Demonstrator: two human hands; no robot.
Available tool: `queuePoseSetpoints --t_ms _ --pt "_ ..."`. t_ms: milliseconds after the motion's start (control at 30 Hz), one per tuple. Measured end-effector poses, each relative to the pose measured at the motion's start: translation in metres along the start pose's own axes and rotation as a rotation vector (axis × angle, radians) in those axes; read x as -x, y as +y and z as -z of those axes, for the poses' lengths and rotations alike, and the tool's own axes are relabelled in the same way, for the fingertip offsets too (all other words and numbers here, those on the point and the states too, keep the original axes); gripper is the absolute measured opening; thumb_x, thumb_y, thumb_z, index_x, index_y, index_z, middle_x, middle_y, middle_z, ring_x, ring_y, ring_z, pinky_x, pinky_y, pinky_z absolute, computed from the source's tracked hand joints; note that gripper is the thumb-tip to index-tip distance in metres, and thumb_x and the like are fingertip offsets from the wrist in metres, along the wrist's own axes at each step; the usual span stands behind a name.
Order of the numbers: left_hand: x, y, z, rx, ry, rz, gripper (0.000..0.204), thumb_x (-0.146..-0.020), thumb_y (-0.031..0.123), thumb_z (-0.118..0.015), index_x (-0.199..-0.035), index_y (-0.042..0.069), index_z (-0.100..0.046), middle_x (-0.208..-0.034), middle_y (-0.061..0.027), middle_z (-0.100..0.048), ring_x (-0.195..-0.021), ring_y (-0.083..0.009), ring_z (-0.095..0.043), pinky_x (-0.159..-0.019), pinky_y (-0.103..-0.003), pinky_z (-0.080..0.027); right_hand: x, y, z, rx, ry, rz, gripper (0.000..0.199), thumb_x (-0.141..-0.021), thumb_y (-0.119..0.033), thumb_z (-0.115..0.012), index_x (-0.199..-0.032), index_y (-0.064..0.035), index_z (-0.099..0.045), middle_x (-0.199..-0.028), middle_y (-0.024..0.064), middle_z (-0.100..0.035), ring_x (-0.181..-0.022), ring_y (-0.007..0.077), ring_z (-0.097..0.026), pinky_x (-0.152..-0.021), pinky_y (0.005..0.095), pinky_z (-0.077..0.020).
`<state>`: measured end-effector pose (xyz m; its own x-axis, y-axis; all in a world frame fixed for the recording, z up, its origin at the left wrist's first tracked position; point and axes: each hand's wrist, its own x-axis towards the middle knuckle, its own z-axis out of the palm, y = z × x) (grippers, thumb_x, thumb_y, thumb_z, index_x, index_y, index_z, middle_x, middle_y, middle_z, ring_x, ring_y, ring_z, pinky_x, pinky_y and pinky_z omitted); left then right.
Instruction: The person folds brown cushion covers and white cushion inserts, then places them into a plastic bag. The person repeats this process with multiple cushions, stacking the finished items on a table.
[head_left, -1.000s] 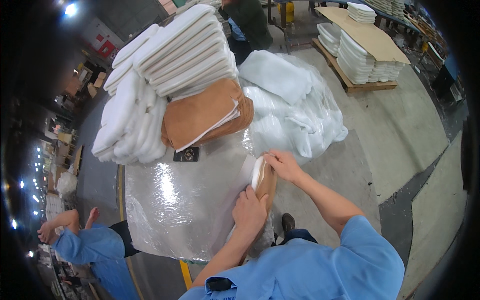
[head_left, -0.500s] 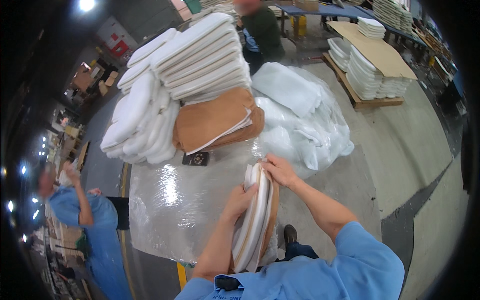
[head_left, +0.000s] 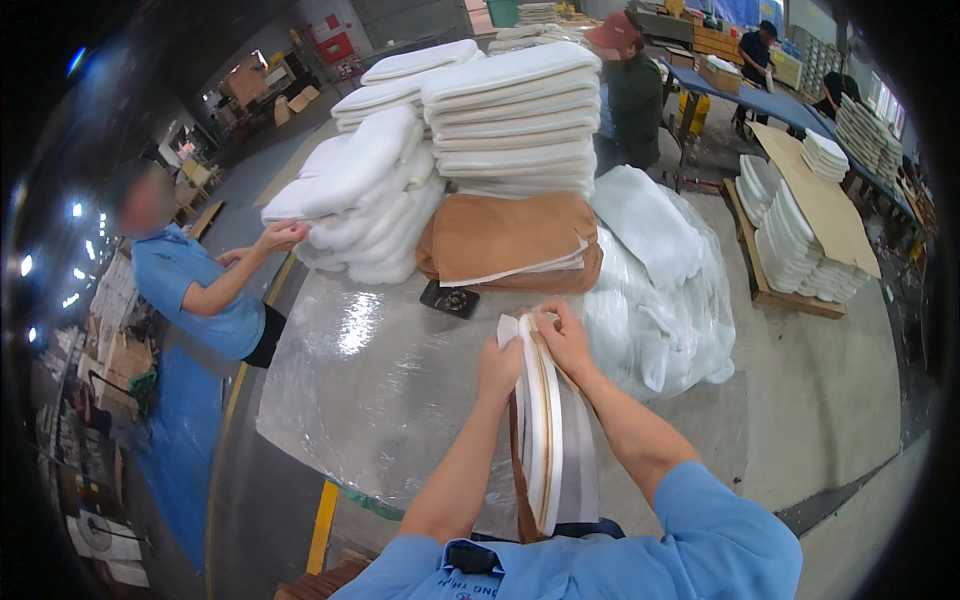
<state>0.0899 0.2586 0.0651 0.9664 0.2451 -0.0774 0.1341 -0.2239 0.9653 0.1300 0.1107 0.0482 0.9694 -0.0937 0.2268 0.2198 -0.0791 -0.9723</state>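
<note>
Between my two hands stands a padded seat cushion (head_left: pixel 541 440) on its edge, close to my body. White padding lies either side of a thin tan layer, with brown fabric along its left side and a pale sheet on its right. My left hand (head_left: pixel 499 370) is closed around its far left end, where a white flap sticks up. On the other side of that end, my right hand (head_left: pixel 564 340) pinches the edge, fingers bent. The fingertips of both hands are partly hidden. A pile of brown fabric covers (head_left: pixel 510 240) with white lining lies just beyond.
A plastic-wrapped table (head_left: pixel 340 400) bears tall stacks of white cushions (head_left: pixel 510 110), a dark phone-like object (head_left: pixel 448 299) and a clear bag of white padding (head_left: pixel 660 300). A person in blue (head_left: pixel 205 290) reaches in from the left. A loaded pallet (head_left: pixel 800 300) is at right.
The view has shifted, so the table sits further right. The cushion has turned more upright, showing brown fabric on its left. The person at left now reaches toward the white stack.
</note>
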Motion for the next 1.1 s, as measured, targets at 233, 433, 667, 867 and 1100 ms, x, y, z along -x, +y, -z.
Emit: queuePoseSetpoints --t_ms 233,433,667,867,1100 --pt "-0.033 0.002 0.003 -0.128 0.095 -0.079 0.034 -0.1 0.023 -0.066 -0.118 -0.006 -0.071 -0.105 -0.0196 -0.076 -0.094 -0.0297 -0.073 -0.083 -0.04 -0.054 -0.019 -0.005 -0.011 0.076 -0.288 -0.087 0.032 -0.097 -0.02 -0.07 -0.124 -0.0042 -0.073 -0.1 0.0056 -0.076 -0.078 0.0112 -0.064 -0.074 0.0283 -0.0518" --pt "-0.025 0.002 -0.011 -0.271 0.224 -0.226 0.029 -0.104 0.022 -0.062 -0.113 -0.003 -0.071 -0.102 -0.0211 -0.072 -0.095 -0.0365 -0.07 -0.083 -0.043 -0.051 -0.023 0.008 -0.019 0.14 -0.196 -0.03 0.025 -0.098 -0.015 -0.068 -0.118 -0.002 -0.074 -0.104 0.0054 -0.075 -0.083 0.0112 -0.065 -0.076 0.0285 -0.0525" --pt "-0.028 0.014 -0.017 -0.116 0.21 -0.1 0.023 -0.106 0.015 -0.056 -0.113 -0.001 -0.072 -0.109 -0.0177 -0.067 -0.099 -0.0333 -0.066 -0.089 -0.042 -0.051 -0.029 0.01 -0.025 -0.002 -0.172 -0.16 0.02 -0.097 -0.012 -0.068 -0.114 -0.002 -0.072 -0.114 0.0122 -0.074 -0.1 0.0241 -0.071 -0.088 0.0324 -0.0532" --pt "-0.041 0.0 -0.019 0.269 0.173 0.043 0.02 -0.102 0.008 -0.062 -0.117 0.0 -0.072 -0.11 -0.0158 -0.067 -0.103 -0.0293 -0.067 -0.092 -0.037 -0.051 -0.054 -0.021 -0.015 0.121 -0.324 -0.218 0.023 -0.098 -0.007 -0.066 -0.119 -0.0004 -0.071 -0.116 0.0114 -0.072 -0.103 0.0178 -0.068 -0.088 0.0302 -0.0528" --pt "-0.046 0.006 -0.016 0.036 0.205 -0.157 0.017 -0.101 0.005 -0.062 -0.112 -0.002 -0.073 -0.109 -0.0154 -0.066 -0.098 -0.0274 -0.068 -0.086 -0.036 -0.053 -0.033 0.001 -0.039 0.118 -0.061 0.024 0.013 -0.097 -0.003 -0.065 -0.108 0.0016 -0.071 -0.12 0.017 -0.072 -0.108 0.028 -0.069 -0.093 0.0356 -0.054"
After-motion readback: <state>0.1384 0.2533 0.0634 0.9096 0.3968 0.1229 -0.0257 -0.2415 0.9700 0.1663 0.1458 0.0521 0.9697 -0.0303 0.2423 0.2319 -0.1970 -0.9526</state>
